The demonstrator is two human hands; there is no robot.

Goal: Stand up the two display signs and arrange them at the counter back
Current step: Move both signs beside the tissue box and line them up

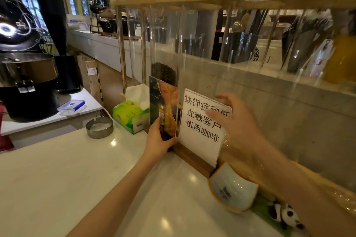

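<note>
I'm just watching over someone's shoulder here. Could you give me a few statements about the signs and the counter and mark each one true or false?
1. Both display signs stand upright at the counter back. True: the picture sign and the white text sign are both up.
2. The left hand holds the picture sign's lower edge. True.
3. The right hand rests flat on the counter. False: it is raised at the white text sign.
4. The tissue box is right of both signs. False: it sits to their left.
5. The metal ashtray is stacked on the tissue box. False: it stands on the counter.

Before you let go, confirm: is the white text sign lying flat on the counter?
No, the white text sign stands upright in its wooden base, with the right hand at its top edge.
</note>
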